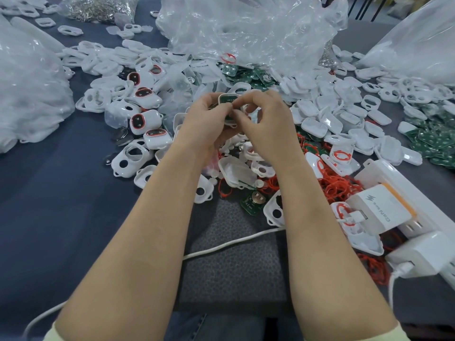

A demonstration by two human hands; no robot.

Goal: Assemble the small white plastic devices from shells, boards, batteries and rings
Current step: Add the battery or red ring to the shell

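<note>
Head, left hand (204,119), right hand (267,124) pinch shell (227,97), bare cloth (49,198) left

The tabletop (49,217) looks like matt dark-blue cloth. The shells (130,158) are smooth, glossy white plastic. At twelve o'clock, a crinkled clear plastic bag (246,28) glints. At eleven, shiny metal rings (98,7). At six, a pebbled grey mat (234,262).

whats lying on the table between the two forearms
A grey patterned mat with a white cable crossing it from side to side, shown in the head view.
</note>
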